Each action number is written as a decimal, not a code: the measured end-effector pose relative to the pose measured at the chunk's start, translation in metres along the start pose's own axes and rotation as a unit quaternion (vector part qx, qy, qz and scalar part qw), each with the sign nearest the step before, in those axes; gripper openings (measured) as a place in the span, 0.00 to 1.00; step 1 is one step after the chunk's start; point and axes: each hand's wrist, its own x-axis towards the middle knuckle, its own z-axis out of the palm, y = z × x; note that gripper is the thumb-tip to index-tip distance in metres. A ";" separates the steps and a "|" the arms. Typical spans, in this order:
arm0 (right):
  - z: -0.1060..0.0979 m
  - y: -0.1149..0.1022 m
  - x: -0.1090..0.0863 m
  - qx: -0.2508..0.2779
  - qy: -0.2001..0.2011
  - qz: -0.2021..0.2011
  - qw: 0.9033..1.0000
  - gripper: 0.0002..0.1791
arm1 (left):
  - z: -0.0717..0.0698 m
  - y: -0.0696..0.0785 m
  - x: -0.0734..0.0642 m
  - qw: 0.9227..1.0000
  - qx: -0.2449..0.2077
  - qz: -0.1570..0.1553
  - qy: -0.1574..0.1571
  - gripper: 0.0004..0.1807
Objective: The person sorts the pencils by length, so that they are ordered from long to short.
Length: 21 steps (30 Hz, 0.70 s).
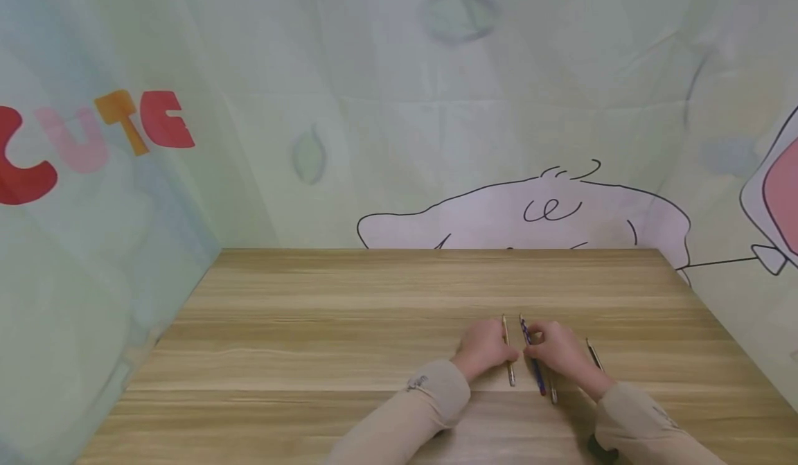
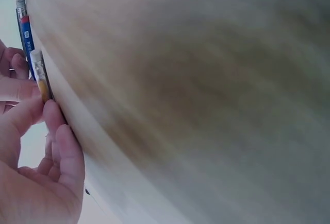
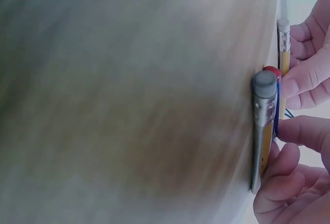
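On the wooden table (image 1: 312,354), my left hand (image 1: 484,347) pinches a yellow pencil (image 1: 512,376) between thumb and fingers; its white eraser end (image 2: 36,59) shows in the left wrist view. Just to its right, my right hand (image 1: 561,351) holds a blue pencil (image 1: 537,375) with a red end (image 3: 272,71) by thumb and fingertip. Close alongside lies another yellow pencil (image 3: 266,139) with a grey eraser, partly hidden beneath the right hand in the head view. The pencils lie roughly side by side, their eraser ends toward me.
A dark pencil (image 1: 595,355) lies right of my right hand, partly covered by the wrist. A dark object (image 1: 602,450) shows below the right sleeve (image 1: 642,416). Behind the table hangs a printed cloth (image 1: 386,104) with cartoon drawings, and it continues along both sides.
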 end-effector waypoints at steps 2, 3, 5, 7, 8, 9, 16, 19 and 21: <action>0.000 -0.001 0.000 0.004 -0.003 0.003 1.000 0.18 | -0.001 0.000 0.000 1.000 -0.002 -0.002 -0.004 0.17; -0.001 -0.001 0.000 0.005 -0.004 0.004 1.000 0.19 | -0.001 0.000 -0.001 1.000 -0.003 -0.002 -0.007 0.17; -0.001 -0.002 -0.001 0.006 -0.006 0.007 1.000 0.19 | -0.002 0.000 -0.001 1.000 -0.004 -0.004 -0.010 0.17; -0.001 -0.003 -0.001 0.007 -0.007 0.011 1.000 0.19 | -0.002 0.001 -0.001 1.000 -0.002 -0.005 -0.010 0.17; -0.001 -0.003 -0.001 0.007 -0.008 0.013 1.000 0.19 | -0.002 0.001 -0.001 1.000 -0.001 -0.005 -0.011 0.17; -0.001 -0.003 -0.001 0.007 -0.009 0.014 1.000 0.19 | -0.001 0.001 0.000 1.000 0.000 -0.005 -0.011 0.17; -0.001 -0.003 0.000 0.000 -0.020 0.015 1.000 0.22 | 0.001 0.001 0.003 1.000 0.019 -0.007 -0.009 0.16; -0.001 -0.004 0.000 0.003 -0.025 0.018 1.000 0.24 | 0.000 0.000 0.004 1.000 0.013 0.002 -0.011 0.16; -0.001 -0.005 0.000 0.005 -0.024 0.020 1.000 0.23 | -0.001 -0.001 0.004 1.000 0.004 0.011 -0.018 0.15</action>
